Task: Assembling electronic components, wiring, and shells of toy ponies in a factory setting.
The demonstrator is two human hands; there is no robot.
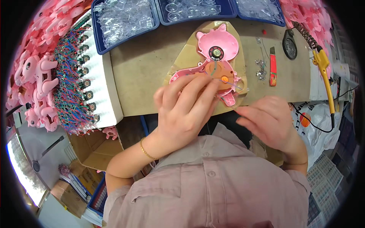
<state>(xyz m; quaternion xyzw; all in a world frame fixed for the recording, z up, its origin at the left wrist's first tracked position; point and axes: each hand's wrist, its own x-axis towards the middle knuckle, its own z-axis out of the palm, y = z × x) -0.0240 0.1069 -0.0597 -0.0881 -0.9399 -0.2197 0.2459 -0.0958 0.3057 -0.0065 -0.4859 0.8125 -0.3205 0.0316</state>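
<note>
the pink shell (228, 43) lies with its hollow side up on a tan board (192, 53), along the middle of the near edge of the table (144, 83). in its hollow sit a round speaker (216, 53) and, nearer that edge, an orange box (229, 71) with a small knob (225, 79) on top; a green wire (213, 70) runs between them.

the left hand (184, 110) reaches over the shell, fingers bent and bunched beside the knob; their tips are hidden, so i cannot tell whether they grip or only press. the right hand (270, 121) is just off the shell, by the near edge, thumb and fingers drawn narrow; whether anything thin is pinched there, i cannot tell.

to work well here, i would steady the box with light left fingertips, leave the knob free, and lay the wire flat inside the rim, clear of the pegs, without tugging at its ends. turning the board rather than the shell should spare the loose parts. the cutter (273, 68) and small metal bits (261, 70), toward the table's right edge, are best left clear of the right elbow.
</note>
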